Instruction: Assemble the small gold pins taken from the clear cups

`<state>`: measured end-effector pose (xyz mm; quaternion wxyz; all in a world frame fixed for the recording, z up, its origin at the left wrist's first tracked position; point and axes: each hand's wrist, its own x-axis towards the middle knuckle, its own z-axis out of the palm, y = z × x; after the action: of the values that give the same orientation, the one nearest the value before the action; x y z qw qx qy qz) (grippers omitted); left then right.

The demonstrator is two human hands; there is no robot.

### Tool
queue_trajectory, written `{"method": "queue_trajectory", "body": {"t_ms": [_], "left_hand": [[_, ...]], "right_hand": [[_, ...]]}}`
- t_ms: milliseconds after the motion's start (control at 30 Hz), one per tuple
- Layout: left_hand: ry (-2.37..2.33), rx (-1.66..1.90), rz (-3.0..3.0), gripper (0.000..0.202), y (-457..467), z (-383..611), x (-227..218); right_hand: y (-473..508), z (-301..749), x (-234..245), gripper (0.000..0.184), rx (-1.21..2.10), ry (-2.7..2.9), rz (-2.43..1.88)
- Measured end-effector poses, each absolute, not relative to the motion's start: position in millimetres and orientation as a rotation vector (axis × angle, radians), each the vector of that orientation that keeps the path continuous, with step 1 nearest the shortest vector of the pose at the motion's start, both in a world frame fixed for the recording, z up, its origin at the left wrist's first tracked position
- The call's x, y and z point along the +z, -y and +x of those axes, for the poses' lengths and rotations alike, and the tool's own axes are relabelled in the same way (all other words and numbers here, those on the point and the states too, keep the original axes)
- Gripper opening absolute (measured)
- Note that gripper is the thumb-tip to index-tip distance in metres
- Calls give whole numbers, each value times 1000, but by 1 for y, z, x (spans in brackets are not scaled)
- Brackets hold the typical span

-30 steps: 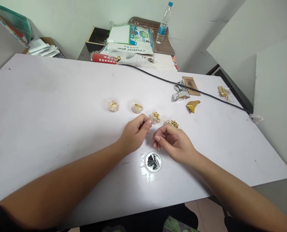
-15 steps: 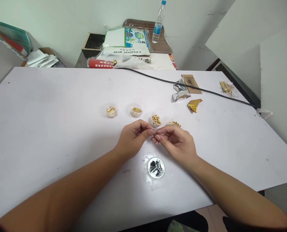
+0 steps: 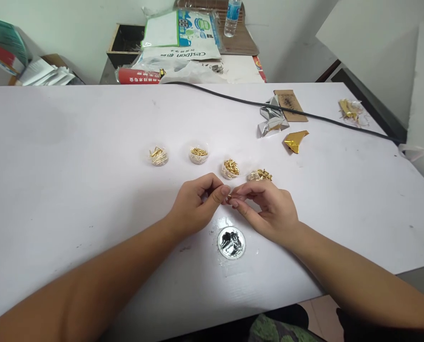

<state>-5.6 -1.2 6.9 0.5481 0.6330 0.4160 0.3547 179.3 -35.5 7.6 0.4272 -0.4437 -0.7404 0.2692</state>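
Observation:
My left hand is closed in a pinch, thumb against fingers, its tips meeting those of my right hand. Between the two sets of fingertips shows a tiny gold-coloured metal piece, mostly covered; its exact kind is too small to make out. Just beyond the hands stand small clear cups of gold metal parts: thin pins at the left, small pieces beside them, short pieces and thicker ones at the right. Nearer me lies a round dish with shiny black contents.
A black cable crosses the table's far side. Silver foil, gold foil, brown cardboard and a bag of gold scraps lie at the back right. Behind stand a water bottle and a dark box.
The view has tilted down slightly, so the background sits higher. Both hands stay together at the small gold piece; the right fingers have parted a little and more of the piece shows.

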Motion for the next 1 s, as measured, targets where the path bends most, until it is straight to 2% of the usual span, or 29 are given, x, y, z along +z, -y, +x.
{"method": "queue_trajectory", "body": {"t_ms": [200,433,600,1000], "left_hand": [[-1013,793,1508,35,1,-5,9],[-996,746,1466,31,0,-5,9],[-998,734,1464,32,0,-5,10],[-989,709,1493,32,-1,-4,10]], "right_hand": [[36,180,7,17,652,1899,-1082],[37,178,10,10,672,1907,-1121],[36,178,10,13,581,1956,-1077],[36,178,8,16,594,1989,-1097]]}}
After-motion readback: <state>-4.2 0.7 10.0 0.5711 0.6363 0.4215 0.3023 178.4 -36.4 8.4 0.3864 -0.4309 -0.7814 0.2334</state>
